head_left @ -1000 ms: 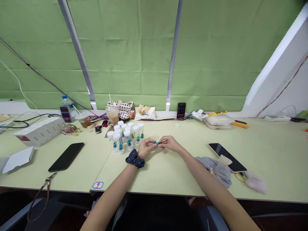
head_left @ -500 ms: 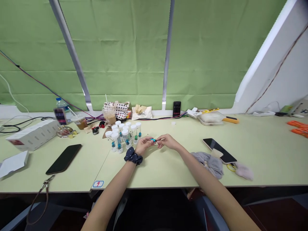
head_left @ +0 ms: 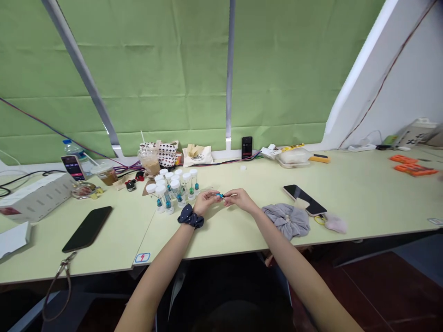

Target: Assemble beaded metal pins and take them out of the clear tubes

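Between my two hands, just above the table, is a small bright blue piece [head_left: 220,195]; its exact kind is too small to make out. My left hand [head_left: 205,202] pinches it from the left, and a dark scrunchie [head_left: 190,216] circles that wrist. Fingertips of my right hand [head_left: 239,199] close on its other end, where a thin dark part shows. Left of my hands stands a cluster of clear vials [head_left: 176,193] with white caps, each holding a blue or green piece on a thin stem. One loose white cap [head_left: 242,168] lies farther back.
A grey scrunchie [head_left: 286,220] and a phone [head_left: 304,199] lie to the right. Another phone [head_left: 87,228] with a strap, a white box [head_left: 36,196] and drink cups [head_left: 149,161] are at left. A phone with a timer [head_left: 247,147] leans at the back beside cables.
The camera view has turned slightly to the right, shifting the scene left. Both hands keep their pinch on the small blue piece, with little movement of the fingers.
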Tool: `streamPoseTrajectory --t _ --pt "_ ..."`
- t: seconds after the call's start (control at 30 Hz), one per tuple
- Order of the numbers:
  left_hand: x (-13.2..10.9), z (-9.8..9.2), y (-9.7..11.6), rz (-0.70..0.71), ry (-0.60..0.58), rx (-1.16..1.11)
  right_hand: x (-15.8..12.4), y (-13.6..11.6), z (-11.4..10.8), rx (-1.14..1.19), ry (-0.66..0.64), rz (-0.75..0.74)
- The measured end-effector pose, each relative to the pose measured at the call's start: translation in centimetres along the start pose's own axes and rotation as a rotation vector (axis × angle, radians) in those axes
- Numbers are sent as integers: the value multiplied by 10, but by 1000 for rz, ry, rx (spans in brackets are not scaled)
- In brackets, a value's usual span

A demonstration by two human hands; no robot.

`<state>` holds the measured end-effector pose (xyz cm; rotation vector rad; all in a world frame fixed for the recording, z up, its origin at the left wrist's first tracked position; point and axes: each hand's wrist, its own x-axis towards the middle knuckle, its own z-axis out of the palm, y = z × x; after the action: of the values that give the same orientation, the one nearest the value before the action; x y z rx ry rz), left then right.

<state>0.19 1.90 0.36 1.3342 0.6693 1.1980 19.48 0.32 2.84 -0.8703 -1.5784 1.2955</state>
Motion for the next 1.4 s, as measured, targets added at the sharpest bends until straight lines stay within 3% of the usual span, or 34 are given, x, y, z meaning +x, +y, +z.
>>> streamPoseTrajectory --t 0.27,0.5,0.7,1.1,1.4 --pt "2 -3 -6 3 1 40 3 11 -4 0 -35 -35" --pt "8 -4 -3 8 18 11 11 10 -3 -24 42 -34" --pt "9 -1 4 1 36 23 21 7 -6 -53 -16 0" --pt "-9 11 0 49 126 12 16 15 -1 167 50 41" --pt "-14 8 0 88 25 -56 14 18 10 278 41 82"
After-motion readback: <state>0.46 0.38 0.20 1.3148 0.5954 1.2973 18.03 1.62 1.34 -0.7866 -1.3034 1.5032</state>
